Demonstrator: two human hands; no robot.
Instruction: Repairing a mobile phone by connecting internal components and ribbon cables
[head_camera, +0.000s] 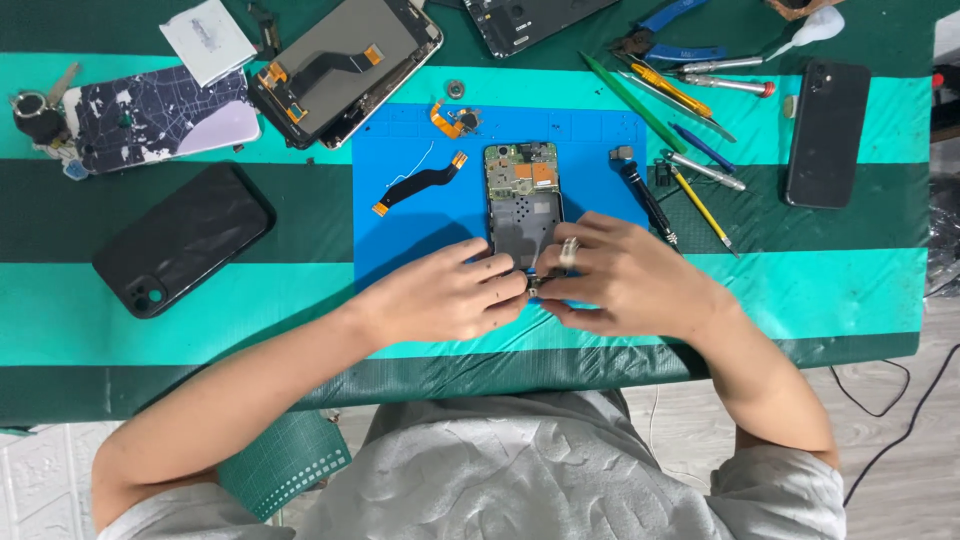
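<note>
An opened phone body (523, 195) with its green circuit board showing lies upright on a blue work mat (410, 215). My left hand (445, 295) and my right hand (625, 275) meet at the phone's lower end, fingertips pinching a small dark part there. A ring sits on one finger of my right hand. The lower edge of the phone is hidden under my fingers. A black flex cable (418, 183) with orange ends lies left of the phone on the mat.
A black screwdriver (645, 195) lies just right of the phone. Further right are more screwdrivers, a green pry stick (632, 100), blue pliers (668, 35) and a black phone (828, 132). At left sit a black phone case (182, 237), a patterned case (160, 115) and a display panel (345, 65).
</note>
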